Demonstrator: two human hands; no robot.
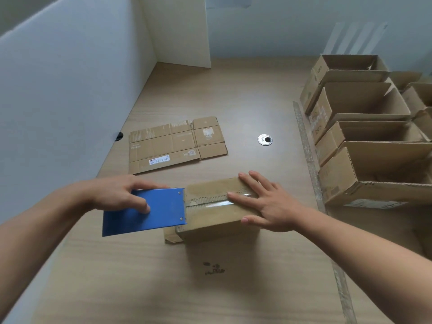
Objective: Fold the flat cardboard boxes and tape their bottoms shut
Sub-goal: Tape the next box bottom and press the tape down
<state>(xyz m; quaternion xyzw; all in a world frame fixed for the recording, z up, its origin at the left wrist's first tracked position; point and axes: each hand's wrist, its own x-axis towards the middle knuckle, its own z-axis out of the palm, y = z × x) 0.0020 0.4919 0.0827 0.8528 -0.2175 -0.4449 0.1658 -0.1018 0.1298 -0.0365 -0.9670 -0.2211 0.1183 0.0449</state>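
Taping the upturned box (pixel 217 206) near the tabletop's (pixel 233 288) middle goes best with steady pull along the seam and firm pressing. The left hand (pixel 124 195) grips the blue tape dispenser (pixel 149 210); the right hand (pixel 264 204) lies flat, fingers spread, holding nothing. A flat box (pixel 173 146) waits farther back.
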